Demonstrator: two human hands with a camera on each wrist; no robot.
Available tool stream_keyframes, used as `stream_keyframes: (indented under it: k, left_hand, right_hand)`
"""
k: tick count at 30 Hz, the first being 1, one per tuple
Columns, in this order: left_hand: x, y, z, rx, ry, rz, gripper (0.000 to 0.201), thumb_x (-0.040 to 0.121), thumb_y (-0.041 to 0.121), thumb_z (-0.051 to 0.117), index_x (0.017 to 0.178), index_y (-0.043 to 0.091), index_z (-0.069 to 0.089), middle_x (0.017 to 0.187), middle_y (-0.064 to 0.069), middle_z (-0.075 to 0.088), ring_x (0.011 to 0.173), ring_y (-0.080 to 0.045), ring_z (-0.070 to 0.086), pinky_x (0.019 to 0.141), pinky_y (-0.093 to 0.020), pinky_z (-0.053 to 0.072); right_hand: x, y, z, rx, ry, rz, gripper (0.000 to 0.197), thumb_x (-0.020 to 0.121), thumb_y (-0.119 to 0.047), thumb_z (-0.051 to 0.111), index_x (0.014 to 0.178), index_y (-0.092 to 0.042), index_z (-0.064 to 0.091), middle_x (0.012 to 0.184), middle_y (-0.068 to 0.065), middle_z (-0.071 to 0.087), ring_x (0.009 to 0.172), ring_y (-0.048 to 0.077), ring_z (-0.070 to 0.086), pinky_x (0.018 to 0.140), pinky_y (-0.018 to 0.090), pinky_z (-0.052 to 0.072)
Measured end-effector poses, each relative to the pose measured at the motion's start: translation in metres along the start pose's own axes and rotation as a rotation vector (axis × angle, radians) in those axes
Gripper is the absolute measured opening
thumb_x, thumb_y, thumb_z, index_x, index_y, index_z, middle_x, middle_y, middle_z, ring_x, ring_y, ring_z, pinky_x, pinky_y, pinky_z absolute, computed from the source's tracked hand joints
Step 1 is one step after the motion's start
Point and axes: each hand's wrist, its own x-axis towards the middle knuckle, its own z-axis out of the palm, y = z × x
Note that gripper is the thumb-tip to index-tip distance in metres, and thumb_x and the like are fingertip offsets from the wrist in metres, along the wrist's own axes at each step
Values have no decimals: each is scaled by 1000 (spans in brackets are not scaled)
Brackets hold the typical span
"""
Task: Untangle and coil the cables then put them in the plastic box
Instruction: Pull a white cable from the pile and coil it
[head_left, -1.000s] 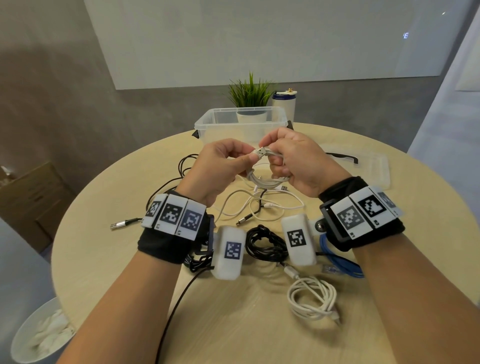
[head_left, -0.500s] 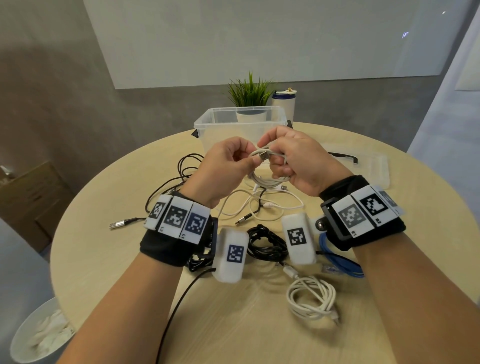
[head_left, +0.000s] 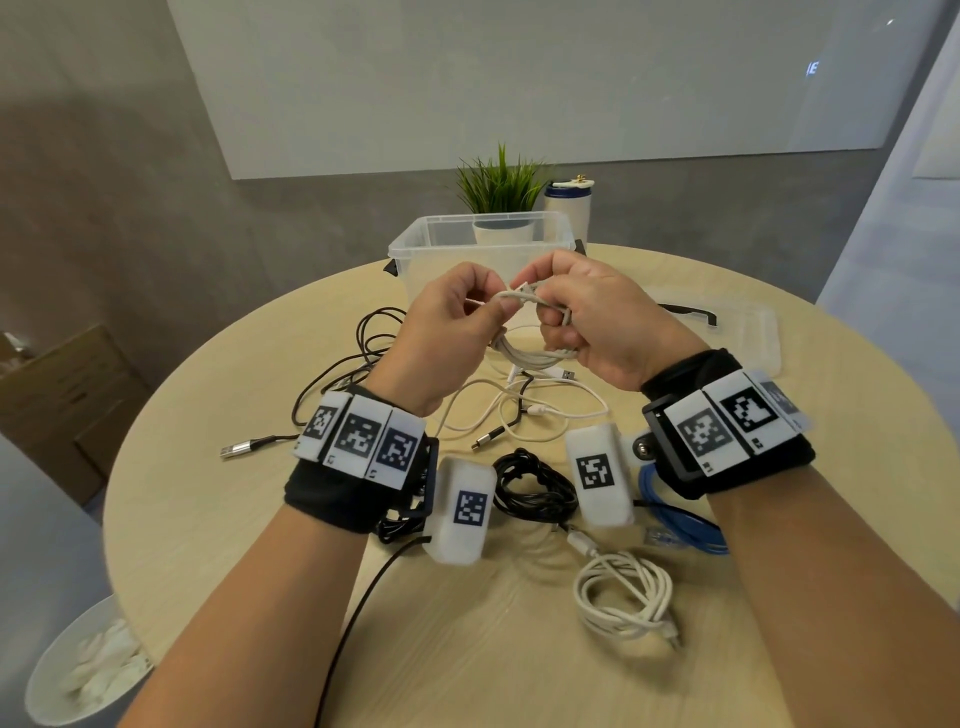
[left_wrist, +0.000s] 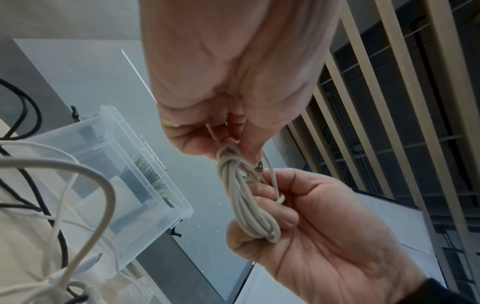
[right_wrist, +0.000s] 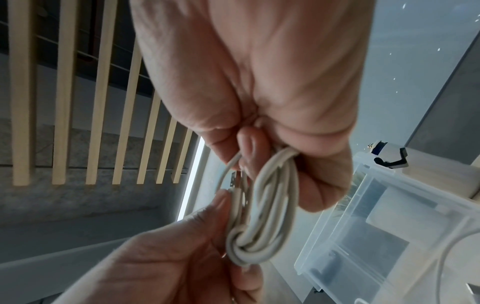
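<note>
Both hands hold one coiled white cable (head_left: 535, 353) in the air above the table, in front of the clear plastic box (head_left: 415, 249). My left hand (head_left: 498, 304) pinches the wrapped top of the coil (left_wrist: 233, 156). My right hand (head_left: 545, 306) has its fingers curled through the loops (right_wrist: 270, 205), and the metal plug end (head_left: 525, 286) sticks up between the two hands. The box stands open at the table's far side, and I see no cable inside it.
On the round table (head_left: 260, 389) lie a loose black cable (head_left: 363, 353), a loose white cable (head_left: 519, 415), a black coil (head_left: 535, 483), a blue cable (head_left: 685, 525) and a white coil (head_left: 623, 597). The box lid (head_left: 737, 338) lies to the right. A plant (head_left: 501, 182) and a tumbler (head_left: 569, 205) stand behind the box.
Both hands have lifted the white coil slightly and drawn closer together. The plug end has turned from lying between the thumbs to pointing up.
</note>
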Motion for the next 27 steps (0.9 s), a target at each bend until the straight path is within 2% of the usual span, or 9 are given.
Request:
stream_keyframes:
  k: [5, 7, 11, 14, 16, 20, 22, 24, 27]
  left_hand:
    - [2, -1, -2, 41, 91, 72, 8, 91, 13, 63, 85, 14, 57, 71, -2, 56, 64, -14, 51, 61, -30, 48]
    - [2, -1, -5, 53, 93, 83, 7, 90, 10, 64, 86, 14, 60, 74, -3, 59, 64, -13, 54, 62, -30, 50]
    - [2, 2, -13, 44, -36, 0, 18, 82, 1, 70, 91, 14, 63, 82, -5, 62, 71, -13, 59, 70, -26, 54]
    - [1, 4, -16, -8, -12, -20, 15, 81, 0, 71, 89, 11, 64, 77, -5, 64, 67, -12, 60, 67, -24, 53]
    - [0, 5, -14, -38, 25, -25, 14, 81, 0, 71, 86, 9, 62, 73, -5, 62, 64, -12, 59, 63, -23, 52]
    - [0, 6, -10, -48, 119, -3, 14, 80, 5, 74, 80, 9, 60, 66, -2, 63, 61, -17, 59, 63, -34, 54]
    - [0, 5, -10, -42, 167, 9, 16, 79, 8, 76, 78, 6, 59, 65, -6, 65, 59, -19, 59, 62, -36, 54]
    - [0, 5, -9, -40, 189, 5, 18, 79, 9, 76, 75, 6, 59, 65, -8, 65, 56, -17, 59, 59, -34, 53]
    - [0, 7, -9, -42, 159, -18, 16, 81, 8, 74, 75, 7, 59, 66, -7, 64, 53, -11, 56, 52, -24, 49]
  right_hand:
    - [-3, 2, -2, -64, -64, -63, 17, 102, -13, 41, 109, -12, 56, 73, 0, 41, 55, 6, 35, 49, 15, 32]
    - [-3, 4, -3, -144, -50, -83, 17, 101, -13, 45, 116, -9, 53, 73, -1, 41, 57, 7, 35, 47, 14, 33]
    - [-3, 5, -3, -253, -3, -78, 16, 101, -14, 45, 116, -10, 52, 70, 0, 42, 57, 7, 37, 42, 12, 33]
    - [-2, 2, -1, -161, -32, -42, 11, 102, -16, 43, 104, -13, 54, 71, -1, 41, 55, 6, 36, 45, 14, 32]
    - [-1, 1, -1, -67, -47, -16, 17, 103, -18, 40, 98, -12, 54, 73, 1, 41, 55, 8, 35, 49, 17, 29]
    - [-1, 1, -2, -36, -56, -24, 17, 103, -12, 38, 102, -11, 55, 72, 2, 41, 54, 8, 36, 50, 18, 30]
    - [-2, 1, -3, -71, -77, -53, 17, 103, -11, 39, 105, -10, 56, 72, 3, 42, 54, 7, 37, 49, 16, 32]
    - [-4, 1, -4, -126, -84, -80, 17, 103, -10, 39, 106, -9, 56, 72, 3, 43, 53, 7, 38, 46, 14, 34]
    - [-5, -1, -7, -147, -78, -119, 17, 102, -9, 40, 105, -9, 57, 70, 3, 45, 51, 5, 39, 42, 12, 33]
